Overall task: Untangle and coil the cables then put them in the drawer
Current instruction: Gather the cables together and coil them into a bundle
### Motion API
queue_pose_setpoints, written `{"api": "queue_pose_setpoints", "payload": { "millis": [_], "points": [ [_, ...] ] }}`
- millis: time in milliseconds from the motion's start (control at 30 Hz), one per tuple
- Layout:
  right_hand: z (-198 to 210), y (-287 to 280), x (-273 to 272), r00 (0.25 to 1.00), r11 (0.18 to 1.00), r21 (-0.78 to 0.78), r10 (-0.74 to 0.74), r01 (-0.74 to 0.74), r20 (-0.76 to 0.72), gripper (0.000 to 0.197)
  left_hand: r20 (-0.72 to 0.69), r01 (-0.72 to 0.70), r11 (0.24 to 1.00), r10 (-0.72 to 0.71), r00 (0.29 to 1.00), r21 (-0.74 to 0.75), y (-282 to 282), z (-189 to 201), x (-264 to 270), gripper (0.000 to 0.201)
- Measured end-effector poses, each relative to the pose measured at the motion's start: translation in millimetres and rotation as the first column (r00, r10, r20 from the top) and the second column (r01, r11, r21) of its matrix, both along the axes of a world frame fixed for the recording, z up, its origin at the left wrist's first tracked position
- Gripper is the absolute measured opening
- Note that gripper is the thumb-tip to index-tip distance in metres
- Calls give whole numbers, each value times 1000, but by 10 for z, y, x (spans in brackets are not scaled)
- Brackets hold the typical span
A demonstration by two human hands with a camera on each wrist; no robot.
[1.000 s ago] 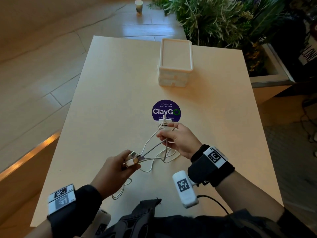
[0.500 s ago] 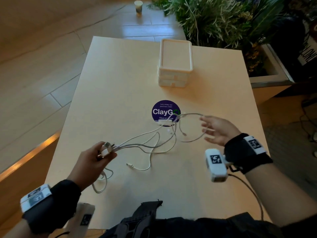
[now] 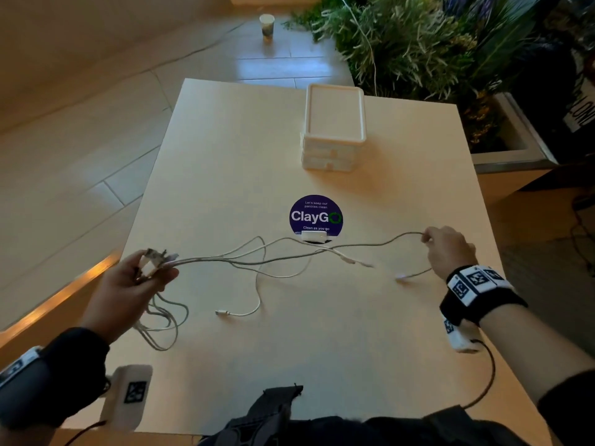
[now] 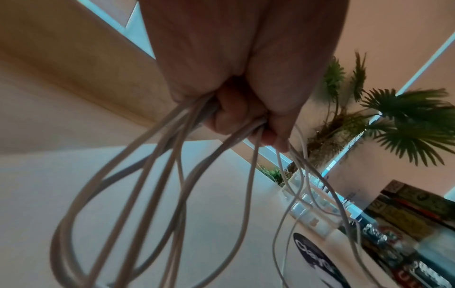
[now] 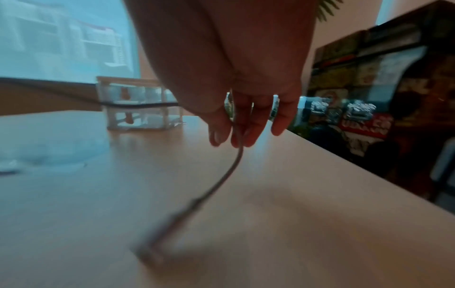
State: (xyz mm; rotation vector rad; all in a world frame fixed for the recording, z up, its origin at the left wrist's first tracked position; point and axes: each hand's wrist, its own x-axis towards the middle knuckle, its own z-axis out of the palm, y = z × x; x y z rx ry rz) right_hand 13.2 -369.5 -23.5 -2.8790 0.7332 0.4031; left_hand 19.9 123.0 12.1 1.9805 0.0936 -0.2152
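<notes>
Cables (image 3: 257, 262), thin and white, lie in a loose tangle across the middle of the pale wooden tabletop (image 3: 225, 162). The left hand (image 3: 135, 281) is curled tight round a bunch of plug ends (image 3: 154, 257), and more loops hang down from it. In the left wrist view those loops (image 4: 152, 194) spill out between the fingers. The right hand (image 3: 447, 249) is far off to the other side. It pinches one cable (image 5: 236, 155) between thumb and fingertips, and the free end of that cable (image 3: 402, 277) droops near the tabletop. The other fingers look loose.

I think the step in hand is pulling one cable free of the rest. To do it well, pull slowly and keep the left hand firm so the bunch does not slide. Watch the spot where the strands cross, just below the round purple sticker (image 3: 315, 215). If the cable snags there, stop and lift the loop over, do not yank. One loose plug (image 3: 222, 313) lies alone on the tabletop and can wait.

A small white plastic drawer box (image 3: 333, 130) stands at the far side, well apart from the cables. Both of its drawers look closed. In the right wrist view its front (image 5: 138, 105) looks see-through, but the picture is too blurry to tell what is inside.
</notes>
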Motion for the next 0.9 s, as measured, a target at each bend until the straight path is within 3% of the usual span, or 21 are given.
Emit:
{"api": "queue_pose_setpoints", "payload": {
  "millis": [67, 133, 200, 300, 333, 400, 467, 500, 567, 633, 733, 833, 900],
  "points": [
    [28, -44, -20, 995, 999, 34, -34, 37, -98, 24, -34, -29, 998, 27, 999, -47, 79, 15, 42, 29],
    [89, 39, -31, 975, 999, 53, 15, -3, -220, 58, -54, -8, 996, 3, 999, -84, 47, 36, 67, 31],
    [207, 291, -6, 974, 992, 64, 121, -110, -190, 85, -61, 57, 992, -64, 996, -114, -95, 101, 78, 18],
    [461, 885, 30, 953, 933, 226, 243, -280, 178, 73, 14, 115, 980, -115, 993, -163, -340, 214, 85, 22],
    [559, 1110, 37, 908, 888, 297, 248, -352, 337, 64, 71, 109, 981, -99, 993, -162, -414, 269, 104, 26],
    [782, 1518, 40, 790, 760, 405, 224, -508, 570, 51, 250, 117, 991, -97, 963, -68, -564, 413, 182, 11],
    [998, 1849, 34, 735, 621, 510, 162, -595, 658, 50, 345, 149, 988, -128, 930, -35, -745, 561, 275, 4],
    [1081, 1981, 34, 747, 553, 573, 144, -605, 650, 54, 316, 157, 979, -110, 942, -129, -855, 629, 299, 12],
    [1126, 2199, 49, 804, 418, 699, 159, -580, 573, 67, 175, 131, 912, -66, 982, -389, -1101, 742, 306, 28],
    [1068, 2375, 63, 855, 307, 798, 169, -519, 491, 77, 17, 44, 808, -42, 999, -587, -1313, 778, 300, 32],
    [920, 2444, -1, 900, 166, 885, 111, -435, 421, 52, -193, -102, 586, -95, 977, -804, -1441, 796, 355, 35],
    [868, 2378, -150, 909, 168, 897, 166, -409, 383, 31, -323, -235, 399, -169, 931, -886, -1417, 736, 428, 42],
    [851, 2304, -227, 891, 269, 854, 227, -446, 394, 30, -392, -321, 355, -148, 908, -878, -1417, 659, 440, 44]
  ]
}}
